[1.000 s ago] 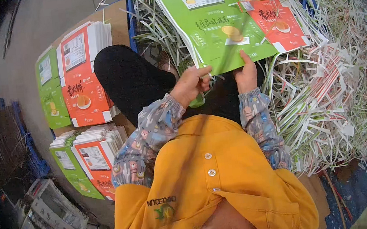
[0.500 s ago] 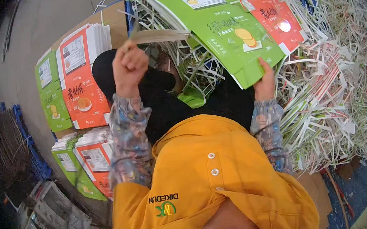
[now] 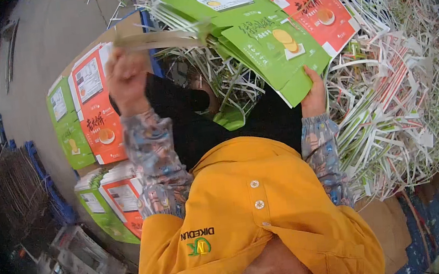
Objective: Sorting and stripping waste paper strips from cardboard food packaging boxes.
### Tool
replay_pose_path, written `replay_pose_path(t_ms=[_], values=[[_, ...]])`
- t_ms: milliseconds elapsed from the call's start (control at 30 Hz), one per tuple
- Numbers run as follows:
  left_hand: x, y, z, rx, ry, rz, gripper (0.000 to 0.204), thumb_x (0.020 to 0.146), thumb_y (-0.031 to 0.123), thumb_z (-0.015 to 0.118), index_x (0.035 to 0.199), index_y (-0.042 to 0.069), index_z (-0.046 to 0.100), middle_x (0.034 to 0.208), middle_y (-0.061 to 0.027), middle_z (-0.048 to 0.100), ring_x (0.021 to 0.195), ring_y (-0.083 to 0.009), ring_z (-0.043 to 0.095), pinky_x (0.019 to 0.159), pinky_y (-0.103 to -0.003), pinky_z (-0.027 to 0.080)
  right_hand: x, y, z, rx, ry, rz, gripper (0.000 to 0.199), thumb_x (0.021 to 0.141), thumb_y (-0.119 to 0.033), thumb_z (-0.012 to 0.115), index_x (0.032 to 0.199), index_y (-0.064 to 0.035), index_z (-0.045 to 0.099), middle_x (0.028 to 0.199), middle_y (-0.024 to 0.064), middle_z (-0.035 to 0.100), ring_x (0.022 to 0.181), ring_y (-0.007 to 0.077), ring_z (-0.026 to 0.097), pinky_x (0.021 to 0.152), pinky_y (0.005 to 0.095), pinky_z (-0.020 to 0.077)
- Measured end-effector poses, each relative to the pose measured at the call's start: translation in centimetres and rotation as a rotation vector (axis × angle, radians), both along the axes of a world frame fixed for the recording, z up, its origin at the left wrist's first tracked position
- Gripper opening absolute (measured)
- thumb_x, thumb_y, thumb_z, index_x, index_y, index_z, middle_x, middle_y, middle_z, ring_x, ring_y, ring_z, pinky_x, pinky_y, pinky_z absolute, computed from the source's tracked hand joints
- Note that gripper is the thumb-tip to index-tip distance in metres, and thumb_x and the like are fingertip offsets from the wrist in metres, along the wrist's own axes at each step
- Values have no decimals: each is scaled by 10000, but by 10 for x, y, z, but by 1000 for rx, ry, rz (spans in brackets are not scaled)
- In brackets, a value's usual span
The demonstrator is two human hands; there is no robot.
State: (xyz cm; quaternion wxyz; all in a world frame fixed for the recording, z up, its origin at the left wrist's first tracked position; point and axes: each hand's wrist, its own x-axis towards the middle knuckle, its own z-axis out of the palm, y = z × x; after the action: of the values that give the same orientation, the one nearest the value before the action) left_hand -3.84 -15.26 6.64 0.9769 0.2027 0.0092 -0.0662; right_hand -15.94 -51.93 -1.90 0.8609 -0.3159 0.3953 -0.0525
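Observation:
My left hand [image 3: 128, 77] is closed and smeared by motion, raised over the left side of my lap. From it a pale paper strip [image 3: 164, 39] stretches right toward the edge of the green sheets. My right hand [image 3: 315, 92] grips the near corner of a stack of green printed sheets [image 3: 275, 56], thumb on top and the other fingers hidden underneath. Biscuits and a white label panel are pictured on these sheets. Red printed sheets [image 3: 319, 17] lie against their right side. The sheets' left edges are fanned apart, with trimmed strips hanging there.
Stacks of red sheets [image 3: 99, 123] and green sheets [image 3: 64, 113] stand at my left, with more stacks [image 3: 121, 198] nearer me. A large heap of shredded paper strips [image 3: 387, 103] fills the right. More strips [image 3: 238, 89] lie between my legs, beside a green scrap [image 3: 228, 120].
My left hand has moved left and slightly up, drawing the paper strip with it. The front green sheets have separated from those behind. My right hand has shifted slightly left, still gripping the corner.

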Motion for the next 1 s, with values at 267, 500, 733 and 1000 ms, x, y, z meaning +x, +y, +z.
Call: replay_pose_path(t_ms=[267, 500, 733, 1000], values=[[6, 87, 35, 486, 54, 87, 169, 805, 163, 481, 661, 76, 476, 482, 11, 354, 433, -89, 342, 456, -238, 304, 17, 9, 9, -14, -36, -7, 342, 776, -99, 524, 1090, 13, 446, 1024, 117, 533, 919, 232, 541, 783, 334, 460], [-54, -47, -3, 2323, -257, -142, 370, 704, 289, 615, 972, 44, 548, 853, -115, 564, 815, -283, 534, 705, -368, 420, 28, 7, 1, 73, -49, -2, 361, 781, -81, 505, 1107, 46, 414, 1056, 152, 517, 950, 271, 533, 818, 378, 452], [-76, -129, 3, 1912, -939, 111, 443, 610, 87, 643, 1040, 106, 542, 1010, -100, 520, 934, -271, 490, 804, -365, 373, 34, 16, 15, 79, -32, -4, 369, 797, -87, 481, 1126, 53, 390, 1097, 164, 490, 978, 284, 514, 840, 390, 438], [-92, -162, -22, 1858, -997, 283, 304, 580, 96, 643, 869, 184, 609, 951, -39, 500, 890, -256, 459, 765, -381, 334, 33, 9, 11, 90, -41, 3, 354, 798, -109, 490, 1113, 35, 413, 1068, 152, 513, 955, 273, 530, 824, 395, 447]])
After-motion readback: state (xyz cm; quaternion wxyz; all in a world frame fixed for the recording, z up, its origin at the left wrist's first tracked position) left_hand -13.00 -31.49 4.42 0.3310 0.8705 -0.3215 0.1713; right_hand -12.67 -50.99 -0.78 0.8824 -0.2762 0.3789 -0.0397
